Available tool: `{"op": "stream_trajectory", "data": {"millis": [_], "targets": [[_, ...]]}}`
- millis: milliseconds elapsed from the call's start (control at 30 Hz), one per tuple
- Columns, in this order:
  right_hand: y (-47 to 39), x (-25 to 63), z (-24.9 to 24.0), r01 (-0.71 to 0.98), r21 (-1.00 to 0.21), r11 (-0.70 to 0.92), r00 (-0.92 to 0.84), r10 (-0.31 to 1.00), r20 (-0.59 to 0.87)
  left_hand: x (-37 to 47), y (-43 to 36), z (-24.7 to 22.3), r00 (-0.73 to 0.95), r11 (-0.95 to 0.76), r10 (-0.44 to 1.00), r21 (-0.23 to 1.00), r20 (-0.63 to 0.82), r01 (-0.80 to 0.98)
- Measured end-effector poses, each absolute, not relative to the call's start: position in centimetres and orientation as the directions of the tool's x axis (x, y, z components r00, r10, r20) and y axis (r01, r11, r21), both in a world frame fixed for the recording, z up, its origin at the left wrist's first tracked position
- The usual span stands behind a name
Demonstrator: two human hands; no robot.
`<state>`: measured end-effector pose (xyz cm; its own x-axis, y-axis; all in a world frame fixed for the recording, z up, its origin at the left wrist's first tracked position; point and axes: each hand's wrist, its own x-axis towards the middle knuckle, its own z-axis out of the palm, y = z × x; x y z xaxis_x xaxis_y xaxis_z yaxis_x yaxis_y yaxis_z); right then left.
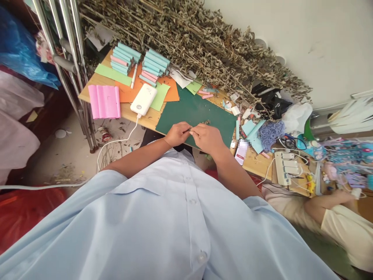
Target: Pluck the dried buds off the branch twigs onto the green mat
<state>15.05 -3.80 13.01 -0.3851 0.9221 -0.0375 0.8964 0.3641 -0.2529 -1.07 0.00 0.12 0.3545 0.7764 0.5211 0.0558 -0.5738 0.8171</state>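
- Small dark piece (190, 130) lies where the two hands meet, over the near edge of a green mat (192, 105); it is too covered to name surely.
- Fingers of the left hand (178, 133) and of the right hand (206, 137) are drawn in narrow and appear to pinch that piece between them; how firmly, one cannot tell.
- Dried crumbs (206, 122) lie on the mat just beyond the right fingers, and a big heap of dried stalks (204, 46) spreads farther beyond both hands.
- Far to the left of the fingers, blue and pink paper rolls (153, 66) are stacked in two piles on the table (258, 165); these look finished.
- Left over, as far as one can judge: the piece in hand, the loose crumbs and the whole stalks; no total shows.
- Writing is scarce: left of the fingers, a white power bank (143, 97) has a small display whose figures are too faint to read surely, and right of them a lit phone (241, 151) is too blurred, partly pixelated. No brand is legible.
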Motion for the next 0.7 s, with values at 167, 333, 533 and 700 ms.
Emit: {"op": "stream_trajectory", "data": {"millis": [167,333,533,700], "targets": [[-3.8,15.9,12.9,0.864,-0.385,0.324,-0.311,0.945,0.098,-1.0,0.0,0.1,0.343,-0.567,0.785,0.822,0.516,0.061],[-3.3,15.8,11.5,0.802,-0.478,0.359,-0.344,0.931,0.122,-1.0,0.0,-0.3,0.334,-0.561,0.794,0.824,0.508,0.078],[-3.7,16.3,10.4,0.792,-0.463,0.397,-0.386,0.914,0.124,-1.1,0.0,-0.1,0.348,-0.569,0.786,0.818,0.511,0.085],[-4.8,16.5,10.2,0.815,-0.386,0.432,-0.412,0.901,0.137,-1.1,0.0,0.0,0.348,-0.567,0.786,0.82,0.511,0.076]]}}
